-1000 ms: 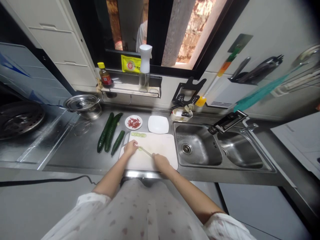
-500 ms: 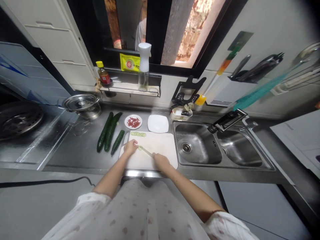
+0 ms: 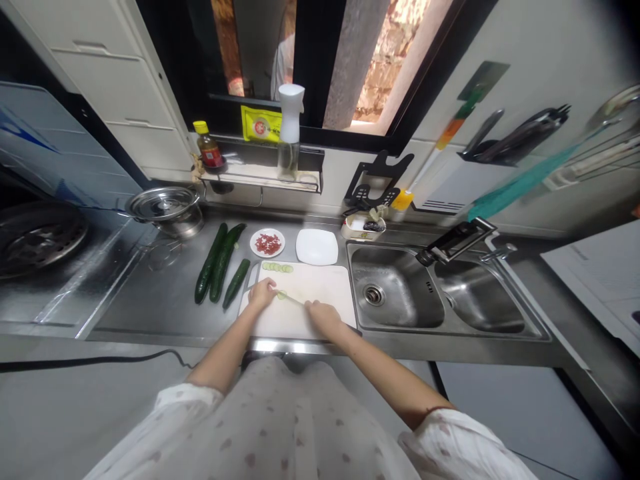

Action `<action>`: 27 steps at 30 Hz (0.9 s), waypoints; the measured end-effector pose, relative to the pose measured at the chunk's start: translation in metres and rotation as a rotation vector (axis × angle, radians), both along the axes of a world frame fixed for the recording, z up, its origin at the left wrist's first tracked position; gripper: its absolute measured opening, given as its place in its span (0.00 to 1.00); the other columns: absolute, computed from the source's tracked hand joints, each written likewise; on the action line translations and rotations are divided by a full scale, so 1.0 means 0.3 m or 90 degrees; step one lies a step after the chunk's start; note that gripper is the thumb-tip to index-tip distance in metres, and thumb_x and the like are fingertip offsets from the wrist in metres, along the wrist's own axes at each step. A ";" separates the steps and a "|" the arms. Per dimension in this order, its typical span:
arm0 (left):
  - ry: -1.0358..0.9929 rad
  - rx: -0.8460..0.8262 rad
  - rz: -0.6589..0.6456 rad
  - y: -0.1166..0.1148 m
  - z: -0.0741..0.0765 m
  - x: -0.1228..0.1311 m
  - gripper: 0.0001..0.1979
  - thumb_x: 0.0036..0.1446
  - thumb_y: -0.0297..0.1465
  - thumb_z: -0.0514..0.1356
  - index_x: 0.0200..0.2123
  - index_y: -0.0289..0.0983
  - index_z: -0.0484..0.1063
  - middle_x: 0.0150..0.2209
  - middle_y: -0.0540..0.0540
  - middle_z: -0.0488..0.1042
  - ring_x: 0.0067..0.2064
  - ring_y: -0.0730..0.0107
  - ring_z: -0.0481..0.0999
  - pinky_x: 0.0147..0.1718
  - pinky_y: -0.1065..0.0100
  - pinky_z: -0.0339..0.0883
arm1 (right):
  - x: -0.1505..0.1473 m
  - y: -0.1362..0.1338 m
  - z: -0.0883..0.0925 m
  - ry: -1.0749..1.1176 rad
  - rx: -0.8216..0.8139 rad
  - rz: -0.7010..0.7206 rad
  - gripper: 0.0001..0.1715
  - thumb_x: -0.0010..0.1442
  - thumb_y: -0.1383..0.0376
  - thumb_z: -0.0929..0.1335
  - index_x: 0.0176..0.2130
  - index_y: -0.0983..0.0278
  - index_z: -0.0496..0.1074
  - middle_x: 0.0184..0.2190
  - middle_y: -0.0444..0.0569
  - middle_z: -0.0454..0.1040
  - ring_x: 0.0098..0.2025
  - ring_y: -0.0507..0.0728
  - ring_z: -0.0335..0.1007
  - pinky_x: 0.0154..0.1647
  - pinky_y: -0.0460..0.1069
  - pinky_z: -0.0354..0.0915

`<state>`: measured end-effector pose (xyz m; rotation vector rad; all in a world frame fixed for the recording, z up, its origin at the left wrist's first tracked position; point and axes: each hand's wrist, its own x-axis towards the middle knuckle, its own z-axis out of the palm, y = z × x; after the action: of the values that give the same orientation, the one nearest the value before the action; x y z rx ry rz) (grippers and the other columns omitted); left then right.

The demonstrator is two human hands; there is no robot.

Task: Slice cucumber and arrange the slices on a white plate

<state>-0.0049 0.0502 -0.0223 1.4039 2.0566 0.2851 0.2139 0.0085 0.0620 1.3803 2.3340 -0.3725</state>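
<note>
On the white cutting board (image 3: 320, 283), my left hand (image 3: 261, 293) has its fingers bent and pressed together at the edge of a pale green cucumber slice (image 3: 281, 295). The fingertips partly hide that slice. My right hand (image 3: 324, 318) is wrapped round the handle of a knife (image 3: 295, 301), whose blade points left to the slice. Along the board's far left edge lies an overlapping row of cucumber slices (image 3: 277, 267). Left of the board rest two long whole cucumbers (image 3: 223, 267) and a shorter cucumber piece (image 3: 236, 284).
Behind the board stand a small plate of chopped red bits (image 3: 268, 243) and a white square dish (image 3: 317, 247). A double sink (image 3: 400, 287) with a black faucet (image 3: 457, 241) is at the right. A lidded steel pot (image 3: 170, 208) sits back left. Above runs a shelf with bottles (image 3: 265, 178).
My right hand and the knife have shifted slightly, and the blade now looks thinner and more edge-on. My left hand stays at the cucumber slice.
</note>
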 end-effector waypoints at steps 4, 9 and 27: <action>-0.005 0.002 0.001 -0.002 0.004 0.000 0.12 0.52 0.39 0.64 0.41 0.45 0.73 0.39 0.52 0.78 0.43 0.66 0.75 0.38 0.71 0.61 | 0.004 -0.009 -0.004 0.005 -0.007 -0.006 0.18 0.66 0.74 0.55 0.51 0.67 0.66 0.42 0.60 0.74 0.45 0.60 0.75 0.42 0.52 0.69; -0.005 0.004 -0.010 -0.006 0.007 0.002 0.12 0.53 0.37 0.63 0.42 0.45 0.73 0.39 0.52 0.78 0.44 0.66 0.75 0.39 0.70 0.62 | 0.024 -0.031 -0.012 0.007 -0.016 -0.031 0.18 0.66 0.73 0.56 0.51 0.66 0.66 0.42 0.59 0.74 0.45 0.59 0.74 0.43 0.51 0.68; 0.049 0.089 -0.087 -0.053 -0.009 0.067 0.06 0.56 0.31 0.59 0.38 0.38 0.73 0.43 0.43 0.73 0.46 0.63 0.72 0.45 0.67 0.63 | 0.153 -0.098 -0.001 0.153 -0.027 -0.245 0.14 0.67 0.67 0.57 0.50 0.64 0.65 0.43 0.53 0.75 0.45 0.55 0.70 0.38 0.45 0.56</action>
<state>0.0154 0.0344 -0.0252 1.6555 2.0229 0.3277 0.2597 -0.0209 0.0617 1.8546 2.2138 -0.7302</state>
